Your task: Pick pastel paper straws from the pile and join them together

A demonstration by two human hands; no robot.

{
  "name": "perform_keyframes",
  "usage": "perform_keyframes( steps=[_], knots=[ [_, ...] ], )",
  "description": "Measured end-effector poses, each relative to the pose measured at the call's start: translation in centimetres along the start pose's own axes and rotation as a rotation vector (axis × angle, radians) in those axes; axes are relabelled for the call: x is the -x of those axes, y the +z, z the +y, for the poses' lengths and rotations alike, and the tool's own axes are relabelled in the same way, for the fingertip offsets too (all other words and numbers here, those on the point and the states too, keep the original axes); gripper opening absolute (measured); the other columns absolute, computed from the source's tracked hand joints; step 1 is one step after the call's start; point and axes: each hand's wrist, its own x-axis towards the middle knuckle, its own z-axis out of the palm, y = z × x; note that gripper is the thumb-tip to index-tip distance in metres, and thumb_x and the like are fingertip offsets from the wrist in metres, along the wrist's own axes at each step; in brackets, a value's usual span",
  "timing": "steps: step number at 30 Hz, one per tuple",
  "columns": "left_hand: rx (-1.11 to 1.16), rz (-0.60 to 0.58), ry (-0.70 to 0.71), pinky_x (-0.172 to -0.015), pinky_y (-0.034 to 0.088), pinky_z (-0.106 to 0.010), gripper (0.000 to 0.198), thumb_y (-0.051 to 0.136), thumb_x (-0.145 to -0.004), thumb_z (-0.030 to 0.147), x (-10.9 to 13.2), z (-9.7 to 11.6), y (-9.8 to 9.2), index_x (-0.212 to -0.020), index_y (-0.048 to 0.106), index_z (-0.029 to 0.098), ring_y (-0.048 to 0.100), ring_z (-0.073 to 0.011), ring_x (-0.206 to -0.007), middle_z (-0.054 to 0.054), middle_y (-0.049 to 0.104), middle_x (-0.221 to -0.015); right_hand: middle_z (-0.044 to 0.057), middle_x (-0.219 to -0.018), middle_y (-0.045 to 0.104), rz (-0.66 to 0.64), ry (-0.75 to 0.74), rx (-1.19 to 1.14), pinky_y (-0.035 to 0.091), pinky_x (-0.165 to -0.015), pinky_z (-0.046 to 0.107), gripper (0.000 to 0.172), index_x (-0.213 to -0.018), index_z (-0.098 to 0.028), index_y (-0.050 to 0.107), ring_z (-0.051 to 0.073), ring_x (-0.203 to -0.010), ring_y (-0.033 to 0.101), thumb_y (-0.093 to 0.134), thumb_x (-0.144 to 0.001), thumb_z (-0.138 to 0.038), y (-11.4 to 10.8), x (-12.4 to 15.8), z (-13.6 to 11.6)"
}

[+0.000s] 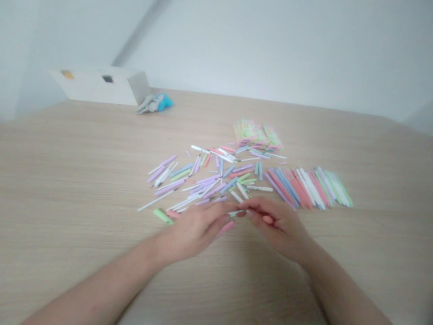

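Both of my hands meet low in the middle of a wooden table (pixel 67 180). My left hand (pixel 198 228) has its fingers curled round a pink pen barrel (pixel 226 228) that pokes out below them. My right hand (pixel 275 221) pinches a thin pale piece (pixel 237 212) that reaches toward the left fingertips. Just beyond the hands lies a loose scatter of pastel pen parts (pixel 203 180): purple, blue, green, pink and white barrels and thin white refills. To the right a neat row of assembled pens (pixel 307 187) lies side by side.
A stack of green and pink packets (pixel 257 135) sits behind the scatter. A white cardboard box (pixel 101 85) stands at the back left by the wall, with a grey and blue cloth bundle (pixel 154 104) beside it. A green cap (pixel 163 216) lies left of my left hand.
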Motion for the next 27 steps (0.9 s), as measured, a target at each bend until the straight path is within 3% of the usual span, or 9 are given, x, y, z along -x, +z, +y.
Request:
perform_keyframes(
  steps=[5, 14, 18, 20, 21, 24, 27],
  knots=[
    [-0.075, -0.019, -0.049, -0.080, 0.047, -0.028, 0.035, 0.040, -0.095, 0.029, 0.2, 0.2, 0.2, -0.128, 0.047, 0.022, 0.062, -0.0180, -0.096, -0.007, 0.064, -0.115, -0.006, -0.058, 0.049, -0.015, 0.070, -0.048, 0.033, -0.051, 0.021, 0.002, -0.090, -0.021, 0.048, 0.009, -0.051, 0.043, 0.048, -0.088, -0.023, 1.0, -0.1, 0.0],
    [-0.043, 0.023, -0.031, -0.077, 0.049, -0.027, 0.037, 0.039, -0.093, 0.021, 0.0, 0.0, 0.2, -0.129, 0.047, 0.020, 0.063, -0.0173, -0.091, -0.008, 0.067, -0.108, -0.002, -0.070, 0.055, 0.053, 0.168, -0.321, 0.038, -0.056, 0.022, 0.012, -0.095, -0.021, 0.049, 0.011, -0.060, 0.051, 0.052, -0.086, -0.029, 1.9, -0.4, 0.1],
    [0.082, 0.075, -0.039, -0.082, 0.049, -0.024, 0.033, 0.038, -0.094, 0.020, -0.1, -0.1, 0.1, -0.125, 0.051, 0.021, 0.061, -0.0144, -0.096, -0.005, 0.065, -0.110, -0.006, -0.065, 0.046, 0.156, 0.242, -0.641, 0.030, -0.043, 0.018, 0.014, -0.094, -0.022, 0.052, 0.006, -0.045, 0.035, 0.057, -0.082, -0.028, 1.4, -0.7, 0.0],
    [0.123, 0.104, -0.050, -0.086, 0.048, -0.023, 0.032, 0.036, -0.094, 0.019, -0.1, -0.2, 0.0, -0.122, 0.053, 0.020, 0.060, -0.0139, -0.101, -0.005, 0.063, -0.114, -0.006, -0.062, 0.041, 0.231, 0.297, -0.904, 0.024, -0.037, 0.018, 0.009, -0.079, -0.020, 0.053, 0.005, -0.040, 0.022, 0.051, -0.081, -0.029, 1.0, -1.0, -0.1],
    [0.133, 0.116, -0.056, -0.088, 0.048, -0.024, 0.032, 0.036, -0.095, 0.019, -0.1, -0.2, 0.0, -0.121, 0.053, 0.020, 0.059, -0.0140, -0.103, -0.005, 0.063, -0.115, -0.006, -0.061, 0.039, 0.247, 0.330, -1.026, 0.024, -0.037, 0.019, 0.015, -0.070, -0.019, 0.051, 0.005, -0.040, 0.019, 0.048, -0.080, -0.029, 0.8, -1.2, -0.2],
    [0.134, 0.145, -0.081, -0.091, 0.046, -0.024, 0.030, 0.037, -0.094, 0.020, -0.2, -0.3, 0.0, -0.120, 0.054, 0.017, 0.059, -0.0144, -0.104, -0.005, 0.063, -0.115, -0.003, -0.061, 0.040, 0.233, 0.415, -1.233, 0.036, -0.045, 0.021, 0.026, -0.057, -0.017, 0.045, 0.008, -0.047, 0.033, 0.045, -0.080, -0.029, 0.7, -1.6, -0.6],
    [0.112, 0.170, -0.122, -0.089, 0.047, -0.024, 0.030, 0.039, -0.094, 0.021, -0.2, -0.3, 0.0, -0.120, 0.053, 0.016, 0.060, -0.0145, -0.099, -0.005, 0.065, -0.110, -0.002, -0.061, 0.039, 0.208, 0.464, -1.285, 0.040, -0.054, 0.021, 0.029, -0.059, -0.017, 0.049, 0.009, -0.055, 0.040, 0.047, -0.084, -0.032, 1.1, -1.5, -1.3]
  ],
)
